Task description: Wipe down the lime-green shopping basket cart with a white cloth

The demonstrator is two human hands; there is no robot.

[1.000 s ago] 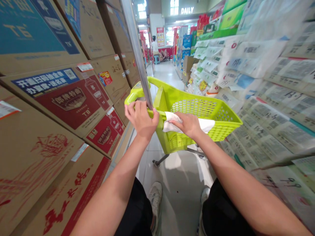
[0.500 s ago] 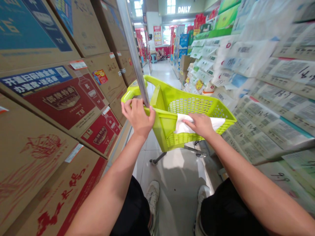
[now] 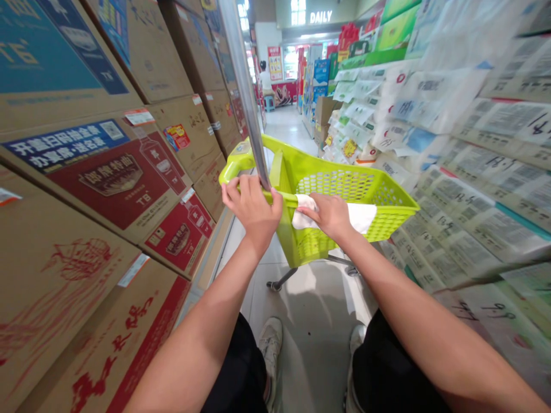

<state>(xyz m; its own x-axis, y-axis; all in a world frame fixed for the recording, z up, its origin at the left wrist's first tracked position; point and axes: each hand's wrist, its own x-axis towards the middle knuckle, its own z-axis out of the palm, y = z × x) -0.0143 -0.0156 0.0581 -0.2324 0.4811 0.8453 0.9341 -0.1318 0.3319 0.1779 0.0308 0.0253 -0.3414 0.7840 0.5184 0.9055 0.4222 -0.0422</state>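
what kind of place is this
Most likely a supermarket aisle: the left hand grips a lime-green shopping cart, the right hand holds a white cloth on its rim, stacked cardboard cartons line the left, packaged goods the right, and a DAILY sign hangs ahead.

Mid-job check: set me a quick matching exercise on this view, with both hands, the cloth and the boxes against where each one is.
Column one:
1. left hand
2. right hand
3. white cloth
4. cardboard boxes

Column two:
A. stacked along the aisle's left side
B. draped over the near rim of the green cart
C. gripping the cart's rim at the foot of the metal pole
D. resting on top of the cloth

Pairs: 1-C, 2-D, 3-B, 4-A.
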